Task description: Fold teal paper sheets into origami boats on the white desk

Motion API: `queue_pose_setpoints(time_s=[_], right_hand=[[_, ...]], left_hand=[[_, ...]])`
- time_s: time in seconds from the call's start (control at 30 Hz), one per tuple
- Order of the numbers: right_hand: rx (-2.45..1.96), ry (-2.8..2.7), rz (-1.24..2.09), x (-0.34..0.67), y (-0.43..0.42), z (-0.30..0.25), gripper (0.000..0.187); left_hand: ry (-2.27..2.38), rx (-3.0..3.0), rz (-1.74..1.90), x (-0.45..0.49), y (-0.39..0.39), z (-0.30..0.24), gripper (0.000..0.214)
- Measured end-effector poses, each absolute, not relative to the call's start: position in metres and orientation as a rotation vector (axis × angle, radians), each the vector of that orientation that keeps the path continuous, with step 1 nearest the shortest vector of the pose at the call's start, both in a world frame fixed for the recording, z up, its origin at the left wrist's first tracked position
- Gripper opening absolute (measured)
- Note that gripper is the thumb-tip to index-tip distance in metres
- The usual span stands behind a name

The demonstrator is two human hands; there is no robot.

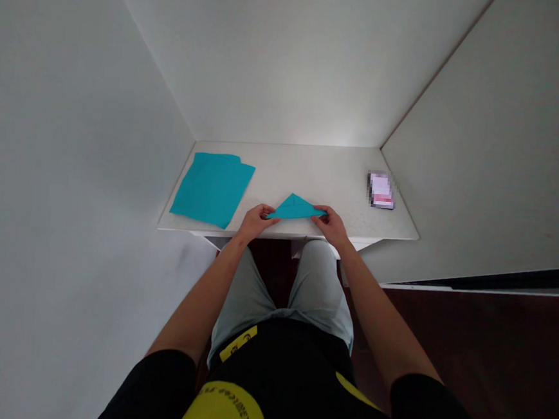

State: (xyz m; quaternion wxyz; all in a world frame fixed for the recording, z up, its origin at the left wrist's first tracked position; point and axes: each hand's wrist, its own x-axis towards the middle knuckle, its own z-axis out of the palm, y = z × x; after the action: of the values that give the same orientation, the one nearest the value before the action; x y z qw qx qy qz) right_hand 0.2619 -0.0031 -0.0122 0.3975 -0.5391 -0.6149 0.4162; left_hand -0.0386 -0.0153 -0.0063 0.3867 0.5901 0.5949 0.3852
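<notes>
A folded sheet of teal paper (295,208), shaped like a wide, low triangle with its peak pointing away from me, is at the front of the white table. My left hand (258,221) pinches its left corner between thumb and fingers. At the opposite corner, my right hand (330,224) grips the paper the same way. A crease line shows near the peak. The fingertips partly cover both ends of the triangle.
Several flat teal sheets (212,190) lie overlapped on the table's left side. A phone (381,190) with a lit, blurred screen rests at the right. Walls border the white table (307,163) at the back and both sides.
</notes>
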Motion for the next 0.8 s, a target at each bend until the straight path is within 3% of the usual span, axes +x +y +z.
queue_pose_setpoints(time_s=[0.4, 0.53, 0.8], right_hand=[[-1.517, -1.461, 0.873, 0.25, 0.003, -0.019, 0.035], [-1.589, -1.352, 0.772, 0.242, 0.003, -0.015, 0.038], [-1.323, -1.4, 0.686, 0.223, 0.002, 0.022, 0.029]], left_hand=[[1.395, 1.541, 0.969, -0.042, -0.017, -0.01, 0.036], [1.325, 1.573, 0.943, -0.042, -0.023, -0.008, 0.039], [1.284, 1.634, 0.901, -0.039, -0.032, 0.003, 0.054]])
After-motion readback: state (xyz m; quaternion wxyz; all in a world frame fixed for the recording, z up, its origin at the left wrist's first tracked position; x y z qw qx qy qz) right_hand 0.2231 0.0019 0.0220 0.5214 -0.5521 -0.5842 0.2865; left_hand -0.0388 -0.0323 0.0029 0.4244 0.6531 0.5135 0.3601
